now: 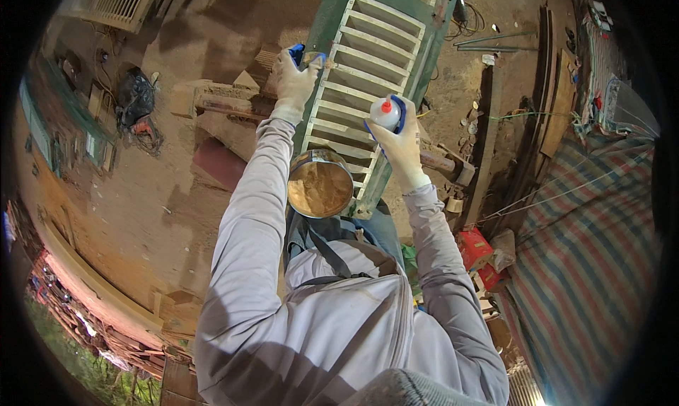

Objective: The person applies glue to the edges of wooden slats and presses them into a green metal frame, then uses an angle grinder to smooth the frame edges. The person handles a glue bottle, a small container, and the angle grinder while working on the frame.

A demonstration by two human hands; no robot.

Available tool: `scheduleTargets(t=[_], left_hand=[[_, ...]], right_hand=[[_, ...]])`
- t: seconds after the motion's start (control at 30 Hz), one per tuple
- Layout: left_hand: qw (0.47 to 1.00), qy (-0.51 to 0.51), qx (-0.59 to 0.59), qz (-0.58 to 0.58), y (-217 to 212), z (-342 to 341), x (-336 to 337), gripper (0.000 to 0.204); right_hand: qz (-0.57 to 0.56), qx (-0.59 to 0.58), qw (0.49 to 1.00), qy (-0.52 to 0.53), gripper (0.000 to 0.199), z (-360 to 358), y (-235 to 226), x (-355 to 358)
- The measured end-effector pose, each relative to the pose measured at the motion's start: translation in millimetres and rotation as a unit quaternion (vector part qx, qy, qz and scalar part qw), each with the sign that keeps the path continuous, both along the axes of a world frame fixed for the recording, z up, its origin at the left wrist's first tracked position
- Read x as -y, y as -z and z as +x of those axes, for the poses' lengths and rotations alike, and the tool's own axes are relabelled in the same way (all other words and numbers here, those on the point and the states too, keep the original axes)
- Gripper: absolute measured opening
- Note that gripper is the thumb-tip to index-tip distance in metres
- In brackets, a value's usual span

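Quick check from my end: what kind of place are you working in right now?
Likely a rough woodworking yard: a slatted wooden shutter lies on a bench, a tin of sawdust sits by it, planks lean on a dirt floor.

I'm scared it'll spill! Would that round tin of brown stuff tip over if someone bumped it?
Probably, yes. The tin seems perched on the narrow edge of the slatted green shutter, so a bump could tip it. It's open-topped, so the brown filling would likely spill.

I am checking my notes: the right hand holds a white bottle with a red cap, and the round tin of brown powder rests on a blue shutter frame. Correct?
Not quite. In the head view the shutter frame is green, not blue. The right hand does hold the white bottle, and the round tin rests on the frame.
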State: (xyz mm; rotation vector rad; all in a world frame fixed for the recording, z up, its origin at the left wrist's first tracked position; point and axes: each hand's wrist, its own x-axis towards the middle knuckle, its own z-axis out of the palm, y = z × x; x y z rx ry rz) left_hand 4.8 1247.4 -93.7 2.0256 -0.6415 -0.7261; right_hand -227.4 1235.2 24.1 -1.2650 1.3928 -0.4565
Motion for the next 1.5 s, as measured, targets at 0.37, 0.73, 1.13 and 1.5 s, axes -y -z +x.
scheduleTargets(t=[0.37,0.73,1.13,1.5], left_hand=[[0.994,0.04,0.101,0.018,3,-1,1,0.071],[0.993,-0.015,0.111,-0.036,5,-1,1,0.038],[0.986,-0.043,0.162,-0.02,5,-2,3,0.032],[0.988,-0.033,0.152,0.004,6,-1,2,0.034]], right_hand=[[-0.136,-0.218,0.958,-0.129,0.069,27,18,21],[-0.252,-0.326,0.877,-0.247,0.066,44,22,28],[-0.253,-0.371,0.829,-0.332,0.064,62,10,39],[-0.269,-0.39,0.812,-0.341,0.054,65,12,44]])
